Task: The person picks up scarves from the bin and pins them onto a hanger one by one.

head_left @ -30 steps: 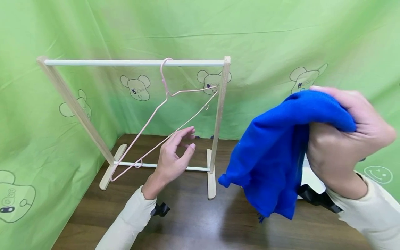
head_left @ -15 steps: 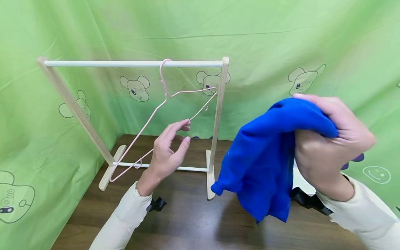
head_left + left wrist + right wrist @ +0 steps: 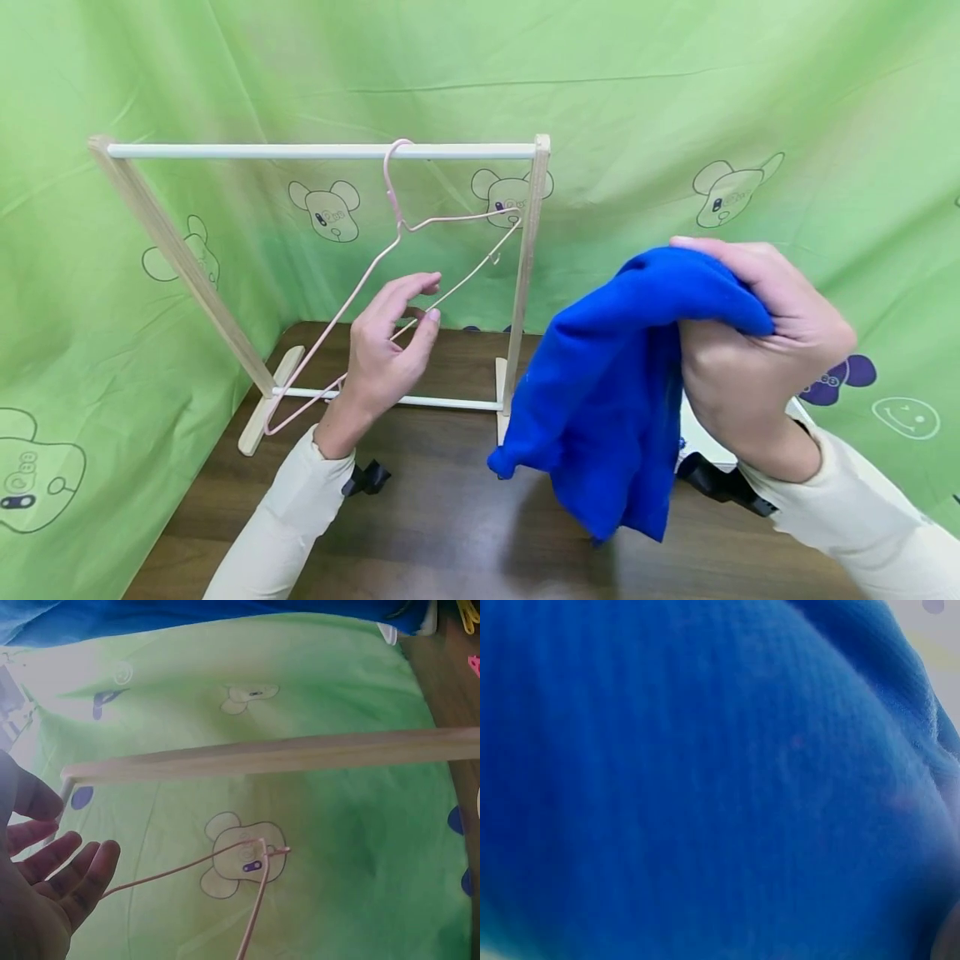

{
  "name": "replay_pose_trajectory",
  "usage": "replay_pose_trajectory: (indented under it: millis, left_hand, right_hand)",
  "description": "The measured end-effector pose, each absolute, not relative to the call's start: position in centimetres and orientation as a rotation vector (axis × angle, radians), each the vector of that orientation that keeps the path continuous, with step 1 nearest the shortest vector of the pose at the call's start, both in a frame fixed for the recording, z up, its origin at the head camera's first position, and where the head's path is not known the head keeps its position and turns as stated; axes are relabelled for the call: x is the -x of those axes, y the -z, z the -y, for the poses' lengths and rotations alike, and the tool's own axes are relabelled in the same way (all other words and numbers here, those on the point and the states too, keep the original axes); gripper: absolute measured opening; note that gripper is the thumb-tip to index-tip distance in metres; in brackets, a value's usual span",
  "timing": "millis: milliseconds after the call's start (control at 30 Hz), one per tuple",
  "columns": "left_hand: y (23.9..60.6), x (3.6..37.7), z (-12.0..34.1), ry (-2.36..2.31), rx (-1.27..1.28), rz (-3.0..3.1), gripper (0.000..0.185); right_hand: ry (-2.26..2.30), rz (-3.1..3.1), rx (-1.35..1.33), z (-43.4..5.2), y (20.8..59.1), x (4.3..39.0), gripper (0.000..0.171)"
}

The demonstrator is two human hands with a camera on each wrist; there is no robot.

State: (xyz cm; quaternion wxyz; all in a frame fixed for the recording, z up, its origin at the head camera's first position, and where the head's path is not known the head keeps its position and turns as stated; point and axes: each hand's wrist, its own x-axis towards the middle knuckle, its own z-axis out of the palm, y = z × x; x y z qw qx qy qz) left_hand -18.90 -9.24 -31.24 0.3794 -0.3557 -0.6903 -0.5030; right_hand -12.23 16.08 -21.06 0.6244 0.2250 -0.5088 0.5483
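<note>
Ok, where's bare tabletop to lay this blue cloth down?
The brown table lies bare in front of the rack's foot, between the two sleeves. Behind that it is crowded: the pink hanger, left hand and rack base.

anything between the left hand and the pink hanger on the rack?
Nothing visible. The left hand is right at the pink hanger, its fingers spread beside the lower wire, with only open air between; contact can't be confirmed. The blue garment hangs off to the side in the right hand, outside the rack's right post.
</note>
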Motion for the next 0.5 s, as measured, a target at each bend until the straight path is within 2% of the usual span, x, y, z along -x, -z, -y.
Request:
replay_pose_trajectory:
  millis: [500]
  left_hand:
    - [29.3,19.0,10.1,1.220,0.763,1.643,0.029]
  right_hand:
    - [-1.294,1.231,-0.601,-14.4,22.8,12.5,0.016]
